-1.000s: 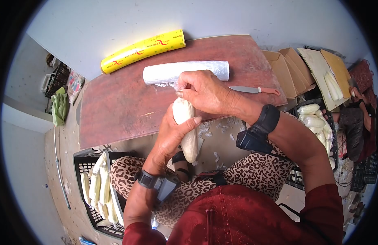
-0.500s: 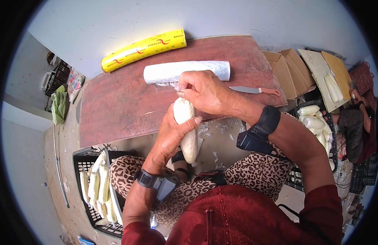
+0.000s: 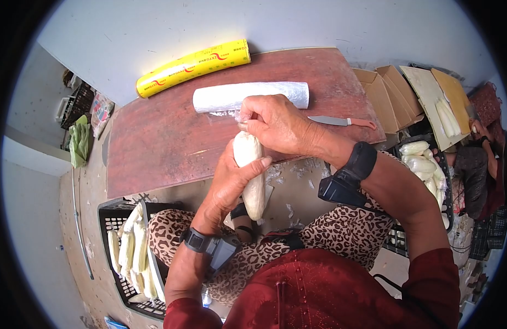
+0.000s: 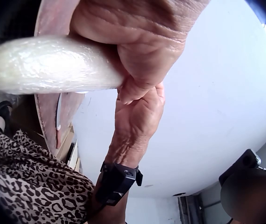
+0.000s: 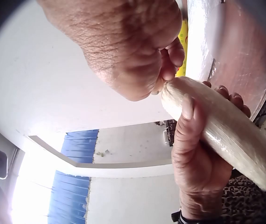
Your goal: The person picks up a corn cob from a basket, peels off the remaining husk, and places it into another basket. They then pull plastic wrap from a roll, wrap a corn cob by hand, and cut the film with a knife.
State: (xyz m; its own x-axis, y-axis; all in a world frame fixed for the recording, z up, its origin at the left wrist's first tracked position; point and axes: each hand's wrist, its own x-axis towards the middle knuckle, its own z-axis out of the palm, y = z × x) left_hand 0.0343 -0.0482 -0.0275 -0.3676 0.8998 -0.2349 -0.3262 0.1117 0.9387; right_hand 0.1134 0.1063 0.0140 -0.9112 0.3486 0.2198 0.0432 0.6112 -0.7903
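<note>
My left hand grips a long, pale vegetable wrapped in clear cling film, its fingers around one side and the thumb across the front. The film shines along the vegetable in the left wrist view. At the upper end my right hand has its fingers curled in and pinches the gathered cling film. In the right wrist view, its fingertips are right at the vegetable's tip, partly hidden by the hand. Just behind the hands a white roll of cling film lies on the reddish table.
A knife with an orange handle lies at the table's right, a yellow tube along the back. Black crates of pale vegetables stand at left and right. Cardboard boxes stand beside the table. Another person sits far right.
Both hands and the wrapped vegetable keep nearly the same place and hold. The head view has shifted very slightly. At far right, the other person's arm has moved a little.
</note>
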